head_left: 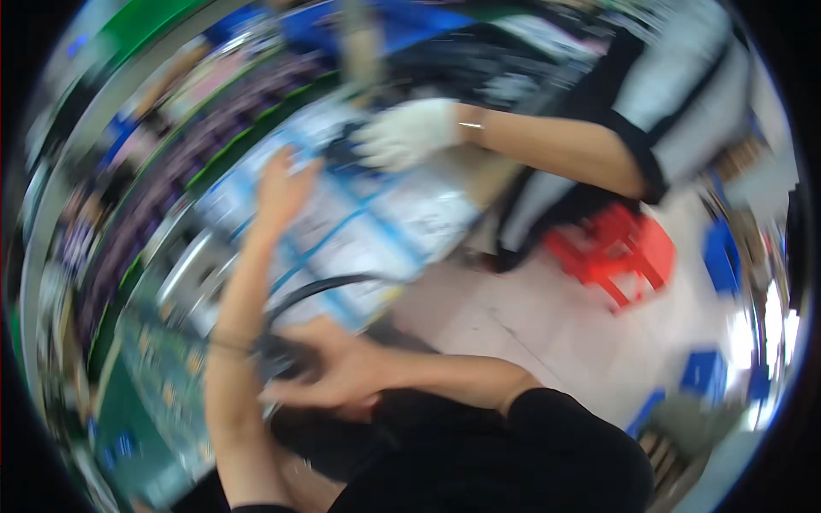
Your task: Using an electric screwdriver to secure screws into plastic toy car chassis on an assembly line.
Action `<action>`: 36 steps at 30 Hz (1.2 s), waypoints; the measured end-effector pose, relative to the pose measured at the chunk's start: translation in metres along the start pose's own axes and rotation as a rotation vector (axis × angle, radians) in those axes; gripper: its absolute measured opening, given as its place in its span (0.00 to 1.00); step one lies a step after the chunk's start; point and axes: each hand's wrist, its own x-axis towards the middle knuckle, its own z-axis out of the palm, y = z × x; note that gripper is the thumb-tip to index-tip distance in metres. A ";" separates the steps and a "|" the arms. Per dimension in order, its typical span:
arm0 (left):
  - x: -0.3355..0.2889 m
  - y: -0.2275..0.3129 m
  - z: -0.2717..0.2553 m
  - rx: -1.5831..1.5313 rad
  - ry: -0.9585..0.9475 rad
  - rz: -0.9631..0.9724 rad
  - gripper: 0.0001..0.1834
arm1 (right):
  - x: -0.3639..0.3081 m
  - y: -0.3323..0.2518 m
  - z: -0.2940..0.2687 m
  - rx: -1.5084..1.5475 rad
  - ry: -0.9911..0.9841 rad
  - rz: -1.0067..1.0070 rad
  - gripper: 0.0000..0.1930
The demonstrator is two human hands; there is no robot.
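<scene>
Beyond the right edge of the tabletop (428,218), a pale floor (479,316). Past the left edge, a long line (248,98) of dark purplish units trimmed in green, smeared by blur. Slanting between the two, the tabletop itself: white, crossed by blue strips, faintly marked in dark strokes. By its far right corner, a co-worker in black and grey clothing (684,77), one arm stretched in over the edge. Off the near left corner, a shiny greenish stack (167,385), too blurred to name further.

Out on the floor, a red plastic stool (616,256); farther right, blue bins (705,372). Just beside the left edge, a silvery metal tray (201,274).

At the near edge, the right hand (338,363), thumb and fingers spread about a dark object (286,355) close to the left forearm; cannot tell whether gripped or merely touched. Over the left part, the left hand (286,192), fingers parted; cannot tell about contact below. Toward the far edge, a white-gloved hand (410,132) of the co-worker, against a blue-black item (342,147).

Arching from beside the dark object over the near end, a thin black cable (329,284).
</scene>
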 end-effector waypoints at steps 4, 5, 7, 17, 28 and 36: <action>0.039 0.027 0.061 -0.202 -0.377 -0.304 0.41 | -0.015 -0.003 -0.039 0.009 0.214 -0.129 0.13; 0.034 0.012 0.031 -0.184 -0.285 -0.294 0.39 | -0.012 -0.011 -0.031 0.027 0.205 -0.149 0.13; 0.032 0.015 0.041 -0.288 -0.228 -0.271 0.34 | -0.020 -0.012 -0.040 -0.036 0.208 -0.158 0.15; -0.016 0.032 0.012 -1.121 0.069 -0.407 0.20 | -0.042 -0.021 -0.032 0.031 0.267 -0.257 0.16; -0.233 0.021 -0.174 -1.297 0.638 -0.545 0.27 | -0.022 -0.016 -0.020 0.041 0.231 -0.103 0.16; -0.298 -0.009 -0.125 -1.230 0.540 -0.770 0.27 | 0.021 -0.010 0.002 0.048 0.218 -0.140 0.16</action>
